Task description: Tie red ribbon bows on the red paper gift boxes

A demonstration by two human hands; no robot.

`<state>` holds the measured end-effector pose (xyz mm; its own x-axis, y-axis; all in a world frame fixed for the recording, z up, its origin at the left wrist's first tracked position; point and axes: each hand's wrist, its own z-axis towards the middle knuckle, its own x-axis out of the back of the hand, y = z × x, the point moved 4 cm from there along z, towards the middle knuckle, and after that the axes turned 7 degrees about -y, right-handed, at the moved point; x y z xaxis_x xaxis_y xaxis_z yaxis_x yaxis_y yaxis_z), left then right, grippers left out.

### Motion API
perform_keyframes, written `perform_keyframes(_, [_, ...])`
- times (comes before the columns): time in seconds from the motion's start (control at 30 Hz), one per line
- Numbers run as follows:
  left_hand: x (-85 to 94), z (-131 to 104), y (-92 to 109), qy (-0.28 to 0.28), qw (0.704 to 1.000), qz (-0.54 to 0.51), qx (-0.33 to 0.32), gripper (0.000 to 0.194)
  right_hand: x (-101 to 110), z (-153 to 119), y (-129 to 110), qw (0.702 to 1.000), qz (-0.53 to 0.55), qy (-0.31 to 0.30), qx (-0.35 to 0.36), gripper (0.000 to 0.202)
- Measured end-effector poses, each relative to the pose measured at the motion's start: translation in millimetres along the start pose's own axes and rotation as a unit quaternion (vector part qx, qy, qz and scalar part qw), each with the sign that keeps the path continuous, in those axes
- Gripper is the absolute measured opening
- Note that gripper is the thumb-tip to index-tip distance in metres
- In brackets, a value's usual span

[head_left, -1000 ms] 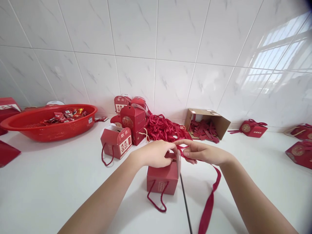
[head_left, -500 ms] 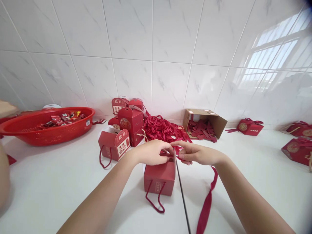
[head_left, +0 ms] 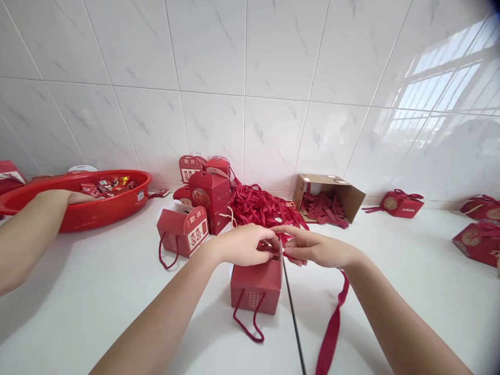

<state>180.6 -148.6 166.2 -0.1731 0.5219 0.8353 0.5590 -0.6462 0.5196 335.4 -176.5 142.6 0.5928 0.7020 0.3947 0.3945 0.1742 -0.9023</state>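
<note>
A red gift box (head_left: 255, 291) with a rope handle stands on the white table in front of me. My left hand (head_left: 250, 245) rests over its top, fingers bent and closed on the upright flap. My right hand (head_left: 314, 247) is close by on the flap's right side, thumb and fingers pinching a dark red ribbon (head_left: 332, 333). One end of that ribbon trails down toward the table's near side. The place where the ribbon meets the flap is partly hidden by my fingers.
At left, another person's hand (head_left: 80, 198) reaches into a red plastic basin (head_left: 113, 212) of wrapped sweets. Several red boxes (head_left: 211, 195), a ribbon heap (head_left: 258, 205) and a cardboard box (head_left: 353, 200) of red strips line the wall. Bow-tied boxes (head_left: 402, 203) stand at right.
The other person's arm has come in from the left, its hand now in the basin. My right fingers have shifted slightly left at the flap; my left hand stays almost still.
</note>
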Motion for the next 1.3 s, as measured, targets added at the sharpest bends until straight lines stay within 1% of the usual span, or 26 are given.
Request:
perform_keyframes(0.17, [0.1,-2.4,0.7,0.006,1.000,-0.004,-0.004,0.020,-2.6,2.1,1.1,1.000,0.020,0.004,0.000,0.056])
perform_keyframes(0.4, [0.7,-1.0,2.7,0.022,0.998,-0.046,-0.043,0.018,0.2,-2.8,-4.5,0.999,0.044,-0.003,0.018,0.052])
perform_keyframes(0.57, [0.3,-0.2,2.5,0.030,0.998,-0.037,-0.038,0.018,0.5,-4.0,-4.7,0.999,0.053,-0.005,0.013,0.051])
perform_keyframes(0.73, [-2.1,0.7,3.6,0.024,0.998,-0.059,-0.026,0.021,-3.0,-1.3,-4.8,0.998,0.056,-0.005,0.013,0.053])
perform_keyframes(0.93, [-3.7,2.1,4.9,0.036,0.998,-0.045,-0.025,0.016,-4.2,1.0,-3.6,0.998,0.059,0.003,0.010,0.053])
perform_keyframes(1.0, [-2.1,2.0,5.9,0.050,0.997,-0.046,-0.026,0.015,-2.6,-0.1,-4.0,0.999,0.039,0.030,0.005,0.051])
perform_keyframes(1.1, [3.4,-0.8,9.7,0.091,0.993,-0.071,-0.027,0.014,1.8,-2.5,-8.6,0.995,-0.021,0.099,0.015,0.037])
perform_keyframes(1.17, [8.6,-5.0,14.4,0.130,0.987,-0.091,-0.033,0.014,3.8,-3.1,-13.4,0.990,-0.036,0.131,0.043,0.030])
perform_keyframes(1.2, [11.3,-8.0,17.0,0.151,0.983,-0.099,-0.035,0.014,4.3,-2.9,-15.8,0.988,-0.031,0.137,0.063,0.028])
perform_keyframes(1.3, [18.6,-20.3,22.0,0.198,0.975,-0.097,-0.016,0.019,5.9,-3.5,-22.7,0.981,0.016,0.149,0.124,0.025])
